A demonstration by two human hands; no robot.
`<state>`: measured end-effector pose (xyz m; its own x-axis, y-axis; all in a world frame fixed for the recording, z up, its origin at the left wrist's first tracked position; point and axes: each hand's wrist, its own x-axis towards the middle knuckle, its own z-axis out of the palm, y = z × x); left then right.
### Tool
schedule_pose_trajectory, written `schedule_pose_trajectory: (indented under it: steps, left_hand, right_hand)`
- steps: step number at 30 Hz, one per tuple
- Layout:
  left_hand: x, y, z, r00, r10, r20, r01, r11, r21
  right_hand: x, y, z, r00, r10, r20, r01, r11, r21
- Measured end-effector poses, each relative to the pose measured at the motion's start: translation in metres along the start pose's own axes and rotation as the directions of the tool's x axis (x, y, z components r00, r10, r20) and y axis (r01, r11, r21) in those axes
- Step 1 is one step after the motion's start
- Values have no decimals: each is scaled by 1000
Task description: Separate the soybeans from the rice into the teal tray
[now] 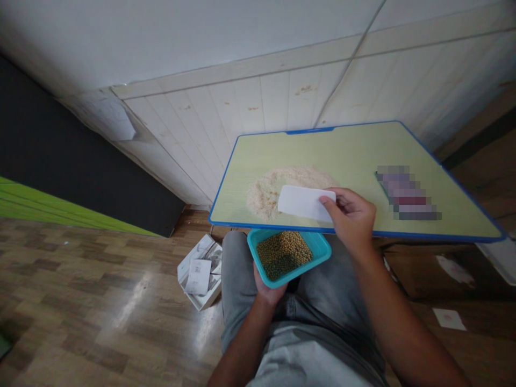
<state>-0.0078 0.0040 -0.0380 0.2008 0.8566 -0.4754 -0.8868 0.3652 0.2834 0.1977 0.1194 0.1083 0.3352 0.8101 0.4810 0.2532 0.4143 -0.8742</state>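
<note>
My right hand (352, 217) pinches a white rectangular card (304, 203) by its right end, and the card's left part lies over a ring-shaped spread of pale grain or powder (262, 193). That spread lies on a pale green board with a blue rim (342, 153), which rests across my lap. My left hand (268, 285) holds a shallow teal tray (318, 247) from below, just in front of the board's near edge. In the tray lies a heap of yellow and dark green beans (283, 255). The tray hides most of my left hand's fingers.
A pixelated, blurred object (407, 193) lies on the board's right side. My grey-trousered legs (237, 279) are under the board. A white open box with papers (200, 273) stands on the wood-pattern floor at left, beside a white panelled wall (226, 113).
</note>
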Motion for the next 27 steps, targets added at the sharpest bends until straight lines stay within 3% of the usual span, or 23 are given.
schedule_pose_trajectory:
  steps: [6,17,23,27]
  left_hand:
    - [-2,1,7,998,6,54,-7,1000,6]
    - [-3,2,11,1000,11,8,-11,999,-35]
    - [-5,2,11,999,16,39,-16,1000,7]
    - [-5,2,12,1000,11,13,-11,1000,-15]
  right_hand:
    - [0,-4,-3,1000,-3,7,3,1000,24]
    - [-3,-6,0,996,5,90,-10,998,57]
    - [-1,-5,1,1000,-22,0,22,996,86]
    - [1,-4,2,1000,-13,27,11,996,87]
